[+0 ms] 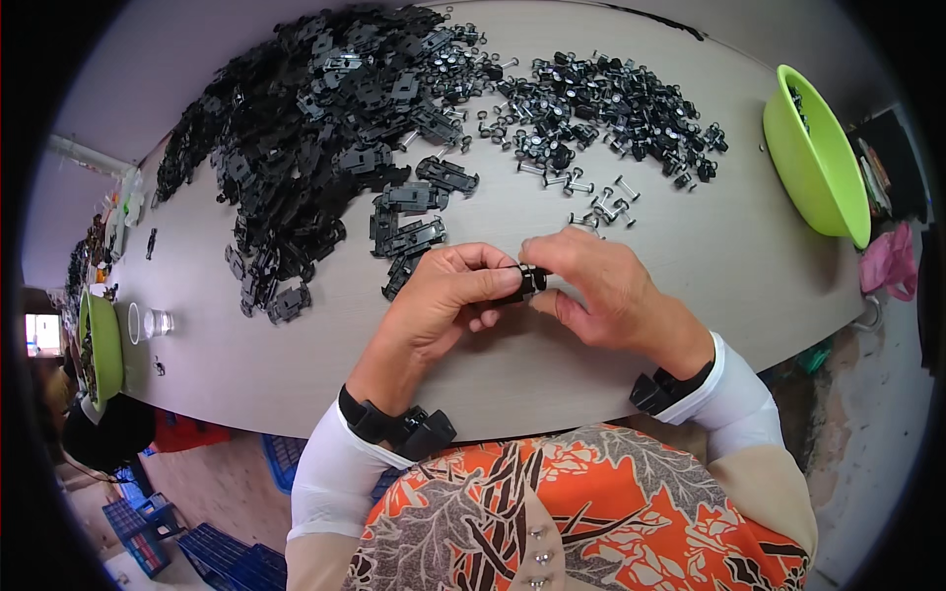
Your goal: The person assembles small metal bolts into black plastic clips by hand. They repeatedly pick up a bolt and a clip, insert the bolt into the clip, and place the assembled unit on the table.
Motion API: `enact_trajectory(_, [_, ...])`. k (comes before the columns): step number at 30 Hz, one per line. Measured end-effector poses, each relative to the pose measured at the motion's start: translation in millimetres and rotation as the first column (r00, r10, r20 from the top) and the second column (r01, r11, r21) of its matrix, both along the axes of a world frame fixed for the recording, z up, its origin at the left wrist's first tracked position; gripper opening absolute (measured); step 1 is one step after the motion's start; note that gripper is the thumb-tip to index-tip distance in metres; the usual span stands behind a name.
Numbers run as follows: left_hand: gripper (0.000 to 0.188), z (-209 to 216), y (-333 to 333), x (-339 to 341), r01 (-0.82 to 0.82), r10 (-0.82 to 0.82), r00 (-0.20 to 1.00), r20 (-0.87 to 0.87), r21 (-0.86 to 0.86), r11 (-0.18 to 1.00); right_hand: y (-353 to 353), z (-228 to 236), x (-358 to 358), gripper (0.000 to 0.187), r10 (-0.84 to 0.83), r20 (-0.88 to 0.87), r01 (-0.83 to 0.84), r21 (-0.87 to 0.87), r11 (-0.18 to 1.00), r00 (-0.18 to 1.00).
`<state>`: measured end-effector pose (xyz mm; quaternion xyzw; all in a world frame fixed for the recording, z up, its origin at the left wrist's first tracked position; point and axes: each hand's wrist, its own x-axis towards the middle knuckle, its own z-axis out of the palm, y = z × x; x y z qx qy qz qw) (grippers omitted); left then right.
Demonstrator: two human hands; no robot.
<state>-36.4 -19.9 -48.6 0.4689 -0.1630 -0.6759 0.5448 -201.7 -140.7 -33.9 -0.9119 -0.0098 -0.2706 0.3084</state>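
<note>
Close to the table's near edge, my left hand pinches a small black plastic toy car chassis between thumb and fingers. From the other side, my right hand closes its fingertips at the chassis' right end, where dark round wheel parts show. Its fingers partly hide what they grip. Beyond my left hand lie several loose black chassis. They lead into a large heap of the same chassis at the far left. Wheel axles, short metal rods with black wheels, are scattered beyond my right hand.
A bigger pile of wheel axles spreads at the back centre. On the right stands a lime-green basin, tilted in view. Over on the left are a clear plastic cup and another green basin. Blue crates stand below the table.
</note>
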Motion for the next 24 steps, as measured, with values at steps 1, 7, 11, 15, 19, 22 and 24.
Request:
enact_trajectory(1, [0.015,-2.8,0.8,0.2,-0.012,0.012,0.999,-0.036,-0.011,1.000,1.2,-0.2,-0.8,0.057,0.003,0.002,-0.003,0.005,1.000,1.000])
enact_trajectory(7, [0.014,-6.8,3.0,-8.6,-0.082,0.080,0.992,-0.094,-0.016,0.997,6.3,0.2,-1.7,0.053,-0.018,-0.004,0.018,0.008,1.000,1.000])
enact_trajectory(11, [0.015,-8.4,5.6,-9.8,-0.075,0.061,0.986,-0.153,-0.089,0.993,5.9,0.2,-3.2,0.052,-0.009,-0.012,0.009,0.030,1.000,1.000])
enact_trajectory(15, [0.015,-3.1,5.6,-12.0,-0.017,-0.001,0.987,-0.159,-0.112,0.994,9.9,0.1,-6.5,0.049,0.015,0.016,-0.016,0.051,0.999,1.000])
enact_trajectory(19, [0.015,-3.5,3.8,-11.6,-0.032,0.031,0.999,-0.014,-0.068,0.997,17.0,-1.6,-2.6,0.045,-0.042,0.035,0.044,-0.050,0.998,0.998])
enact_trajectory(22, [0.015,-1.8,1.0,-15.6,-0.014,0.016,0.999,0.045,-0.056,0.998,-3.8,9.0,-0.2,0.035,0.075,-0.110,-0.052,0.198,0.979,0.991])
enact_trajectory(24, [0.015,-2.3,0.6,-14.0,-0.018,0.021,0.997,0.069,-0.043,0.999,-34.6,13.1,0.8,0.024,-0.023,-0.248,0.090,0.263,0.961,0.968])
